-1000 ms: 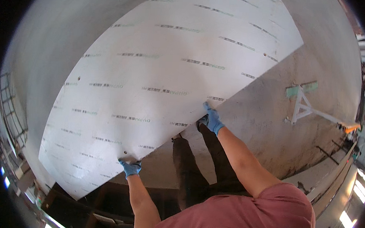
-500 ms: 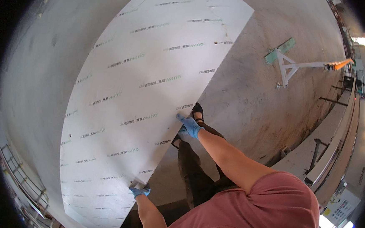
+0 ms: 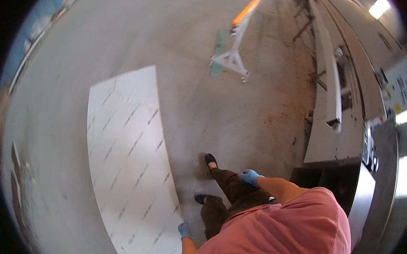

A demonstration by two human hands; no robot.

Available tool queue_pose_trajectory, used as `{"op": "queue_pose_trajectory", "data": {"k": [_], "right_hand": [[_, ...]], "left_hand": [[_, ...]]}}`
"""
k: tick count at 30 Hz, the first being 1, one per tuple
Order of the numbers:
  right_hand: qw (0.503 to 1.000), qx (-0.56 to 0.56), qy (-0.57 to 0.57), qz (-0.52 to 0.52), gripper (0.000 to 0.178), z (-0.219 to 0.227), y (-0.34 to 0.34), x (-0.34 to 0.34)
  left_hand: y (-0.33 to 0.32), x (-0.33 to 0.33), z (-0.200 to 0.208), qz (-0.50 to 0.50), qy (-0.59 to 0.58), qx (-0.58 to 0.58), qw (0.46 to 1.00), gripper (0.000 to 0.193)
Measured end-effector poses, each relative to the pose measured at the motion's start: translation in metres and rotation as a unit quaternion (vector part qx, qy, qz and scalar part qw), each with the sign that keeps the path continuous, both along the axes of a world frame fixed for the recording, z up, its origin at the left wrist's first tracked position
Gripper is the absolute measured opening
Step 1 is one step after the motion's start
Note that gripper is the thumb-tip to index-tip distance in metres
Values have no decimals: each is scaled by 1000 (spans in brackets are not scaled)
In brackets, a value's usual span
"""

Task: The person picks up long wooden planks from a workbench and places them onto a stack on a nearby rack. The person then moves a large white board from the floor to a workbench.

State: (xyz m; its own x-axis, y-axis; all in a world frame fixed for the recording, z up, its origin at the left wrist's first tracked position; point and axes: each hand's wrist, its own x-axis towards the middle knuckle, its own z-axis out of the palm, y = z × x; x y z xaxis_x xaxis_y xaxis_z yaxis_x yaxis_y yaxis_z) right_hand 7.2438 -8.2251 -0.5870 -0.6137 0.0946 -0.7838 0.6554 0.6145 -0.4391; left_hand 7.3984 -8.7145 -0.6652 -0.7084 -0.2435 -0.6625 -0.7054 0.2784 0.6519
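Observation:
A long white panel with rows of printed marks lies or leans to my left, running from the lower edge toward the far floor. My left hand, in a blue glove, is closed on its right edge near the bottom of the view. My right hand, gloved in blue too, is off the panel and beside my thigh. Its fingers look curled in, and whatever they may hold is hidden.
A white metal stand with green feet and an orange-topped arm is on the concrete floor ahead. Along the right runs a long machine bench with a pale rail. A dark open cabinet stands close on my right.
My right hand has let go of the panel's edge and moved back to my thigh. My view has turned right, and the panel now appears narrower and farther left.

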Motion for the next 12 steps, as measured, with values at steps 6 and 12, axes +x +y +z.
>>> {"op": "queue_pose_trajectory", "data": {"k": [6, 12], "right_hand": [[980, -32, 17, -193, 41, 31, 69, 49], [997, -5, 50, -54, 42, 63, 168, 62]], "left_hand": [[62, -118, 94, 232, -16, 179, 956, 24], [137, -168, 112, 151, -105, 108, 977, 51]]}}
